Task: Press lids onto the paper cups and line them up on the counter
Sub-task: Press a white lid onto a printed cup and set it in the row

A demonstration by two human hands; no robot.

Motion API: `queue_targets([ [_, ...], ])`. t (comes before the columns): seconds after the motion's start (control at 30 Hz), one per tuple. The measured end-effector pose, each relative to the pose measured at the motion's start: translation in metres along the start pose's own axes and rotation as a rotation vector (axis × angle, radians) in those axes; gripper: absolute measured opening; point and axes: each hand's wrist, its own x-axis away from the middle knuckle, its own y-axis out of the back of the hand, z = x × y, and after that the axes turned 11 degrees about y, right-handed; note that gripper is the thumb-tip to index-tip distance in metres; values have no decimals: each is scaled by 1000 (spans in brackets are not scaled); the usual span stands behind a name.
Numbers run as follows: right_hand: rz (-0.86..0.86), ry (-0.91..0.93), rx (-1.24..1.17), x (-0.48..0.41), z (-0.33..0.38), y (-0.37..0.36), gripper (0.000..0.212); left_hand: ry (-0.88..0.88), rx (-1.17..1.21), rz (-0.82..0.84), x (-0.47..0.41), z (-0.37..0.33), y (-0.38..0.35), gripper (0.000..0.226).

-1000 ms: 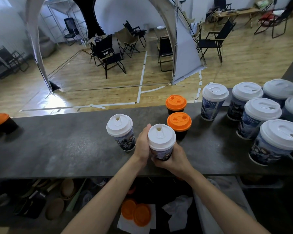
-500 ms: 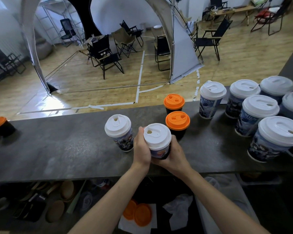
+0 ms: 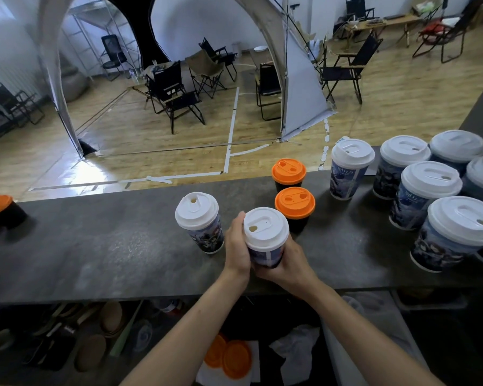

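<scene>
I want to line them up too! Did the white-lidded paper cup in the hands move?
No. The white-lidded paper cup keeps its gap to the nearer orange-lidded black cup; it only turned, sip hole swinging left.

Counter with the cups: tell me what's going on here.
A person grips a white-lidded paper cup with left hand and right hand at the counter's near edge; its lid is already on. Another white-lidded cup stands just to its left, two orange-lidded black cups behind it, and a cluster of taller lidded cups on the right.
</scene>
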Motion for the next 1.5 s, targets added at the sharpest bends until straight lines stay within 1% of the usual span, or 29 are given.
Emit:
queue_targets([
  [0.07,11,2,-2,0,0,1,99,97,40,81,-1,-3,-1,46],
  [0.1,12,0,-4,0,0,1,98,84,48,100,-4,-2,0,47],
  [0.13,9,-2,-5,0,0,-1,96,28,27,71,-4,-1,1,47],
  [0.2,-27,-12,-1,1,2,-3,94,-121,-47,-50,2,2,0,45],
  [0.23,-45,-16,7,1,1,-4,94,-171,-75,-78,6,4,-2,43],
  [0.27,-55,-18,12,1,1,-4,94,-174,-83,-69,8,5,-2,42],
  [0.33,-54,-15,13,1,-2,-2,97,-93,-56,-15,3,4,-1,43],
  [0.4,-35,-16,19,0,-1,0,95,0,-81,76,-2,-5,1,49],
  [0.43,-29,-12,16,0,-1,0,93,3,-86,90,-5,-6,3,49],
  [0.5,-35,-6,4,1,-2,-2,91,-40,-66,-7,-3,-5,2,44],
  [0.57,-50,-27,4,2,-1,-3,89,-106,-63,-121,8,-1,-4,44],
  [0.63,-39,-41,8,2,-2,-3,84,-95,-29,-149,14,4,-9,43],
  [0.7,-29,-38,-3,1,-3,-1,84,29,46,-88,9,1,-9,46],
  [0.73,-25,-33,-16,1,-3,0,88,87,52,-39,7,-3,-8,51],
  [0.77,-23,-29,-27,0,-3,1,92,95,31,7,2,-5,-7,54],
  [0.8,-19,-29,-34,-1,-4,1,93,84,2,39,-1,-5,-4,54],
  [0.83,-14,-32,-38,0,-4,0,91,48,-10,28,-2,-3,-1,51],
  [0.93,-36,-45,-34,1,-2,-3,93,-49,-25,-96,5,2,-2,46],
  [0.97,-47,-50,-34,1,-3,-4,95,-61,-34,-98,6,5,-1,45],
  [1.03,-57,-60,-33,0,-6,-3,95,-3,5,-25,7,9,-1,47],
  [1.1,-40,-59,-39,-1,-8,-1,97,27,17,-5,6,7,-2,50],
  [1.13,-29,-53,-39,-2,-8,0,98,2,-10,-24,7,6,-2,50],
  [1.2,-20,-28,-41,-1,-1,1,96,-96,-76,-104,10,2,-4,41],
  [1.23,-28,-13,-53,-1,6,2,95,-136,-106,-113,13,-3,-5,42],
  [1.27,-49,1,-74,-2,17,3,92,-164,-147,-102,18,-10,-7,45],
  [1.33,-103,33,-144,-9,43,7,85,-183,-175,0,26,-35,-13,56],
  [1.4,-143,47,-230,-26,78,14,71,-188,-222,122,39,-72,-24,68],
  [1.43,-152,65,-263,-36,98,18,64,-218,-245,192,45,-93,-30,73],
  [1.5,-148,119,-295,-62,137,32,56,-298,-267,345,56,-138,-41,74],
])
